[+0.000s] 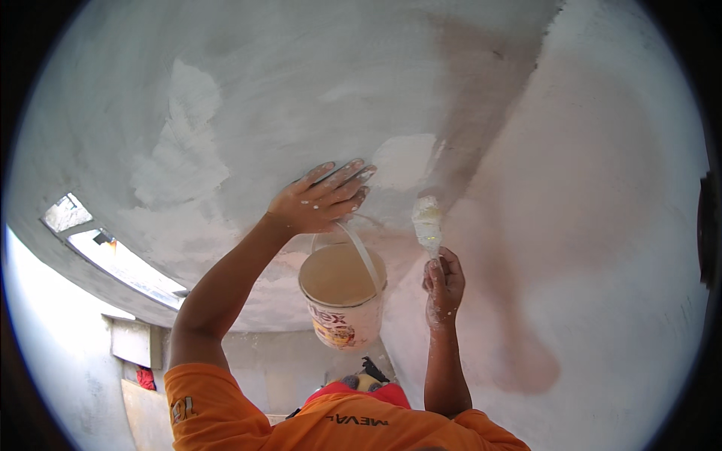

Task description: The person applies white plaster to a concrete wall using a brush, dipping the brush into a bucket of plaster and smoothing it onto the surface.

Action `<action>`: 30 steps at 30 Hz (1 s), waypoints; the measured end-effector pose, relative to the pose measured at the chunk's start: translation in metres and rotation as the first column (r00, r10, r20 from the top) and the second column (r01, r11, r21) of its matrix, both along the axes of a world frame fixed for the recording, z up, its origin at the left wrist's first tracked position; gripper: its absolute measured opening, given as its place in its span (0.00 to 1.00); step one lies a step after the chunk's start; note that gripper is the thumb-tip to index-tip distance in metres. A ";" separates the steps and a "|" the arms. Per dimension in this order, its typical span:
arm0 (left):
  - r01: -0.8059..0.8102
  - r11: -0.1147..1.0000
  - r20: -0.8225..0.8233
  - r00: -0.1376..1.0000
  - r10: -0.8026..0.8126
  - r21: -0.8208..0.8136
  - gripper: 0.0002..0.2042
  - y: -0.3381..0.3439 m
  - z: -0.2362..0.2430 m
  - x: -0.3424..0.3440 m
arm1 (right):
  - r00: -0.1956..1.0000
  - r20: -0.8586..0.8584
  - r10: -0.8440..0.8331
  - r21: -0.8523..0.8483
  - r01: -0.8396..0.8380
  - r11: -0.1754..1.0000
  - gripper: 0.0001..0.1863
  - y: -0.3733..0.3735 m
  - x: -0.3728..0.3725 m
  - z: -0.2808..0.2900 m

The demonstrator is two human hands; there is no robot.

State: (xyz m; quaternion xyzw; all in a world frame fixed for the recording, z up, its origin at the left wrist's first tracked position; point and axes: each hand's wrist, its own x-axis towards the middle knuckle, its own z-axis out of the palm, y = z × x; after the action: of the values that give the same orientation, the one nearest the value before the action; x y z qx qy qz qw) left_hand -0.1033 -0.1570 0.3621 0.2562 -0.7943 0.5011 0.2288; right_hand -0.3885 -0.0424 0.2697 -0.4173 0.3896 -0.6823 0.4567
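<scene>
My left hand [323, 199] reaches up in front of the wall, its fingers extended and spotted with white. Under it hangs a white plastic bucket [350, 316] with a coloured print. The raised handle [362, 252] meets the hand's lower edge; the thumb's exact hold on it is hidden. Inside the bucket I see a beige surface; whether that is contents or the bottom, I cannot tell. To the right, my right hand [445, 286] is closed round the narrow end of a putty knife [428, 222]. Whitish paste coats the tool, and its wide end points up.
The grey plastered wall [278, 90] carries pale filler patches [184, 135] and a damp-looking darker band [481, 98]. A lighter wall [602, 188] meets it on the right. At left are a narrow opening [124, 263], a pale box-like ledge [134, 342] and a red cloth [145, 378].
</scene>
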 end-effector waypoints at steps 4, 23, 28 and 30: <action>0.009 1.000 0.008 1.000 -0.009 -0.005 0.18 0.000 0.004 -0.002 | 0.994 0.052 0.095 0.041 -0.097 0.994 0.18 0.009 -0.004 0.016; -0.293 0.870 0.217 0.951 0.221 0.397 0.48 0.077 0.076 -0.035 | 0.919 -0.363 -0.153 -0.321 0.031 0.947 0.20 0.049 -0.082 0.203; -0.359 0.889 0.265 0.921 0.287 0.286 0.55 0.089 0.157 -0.054 | 0.742 -0.567 -0.357 -0.477 0.056 0.877 0.19 0.043 -0.084 0.287; -0.346 0.910 0.210 0.930 0.301 0.229 0.52 0.091 0.198 -0.069 | 0.630 -0.584 -0.511 -0.579 0.118 0.807 0.18 0.031 -0.087 0.319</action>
State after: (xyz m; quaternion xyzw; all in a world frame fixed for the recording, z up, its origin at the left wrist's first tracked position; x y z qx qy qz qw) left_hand -0.1724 -0.0657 0.5602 0.3688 -0.8164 0.4427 0.0377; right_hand -0.4751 -0.0111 0.5888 -0.6720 0.4195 -0.6101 0.0151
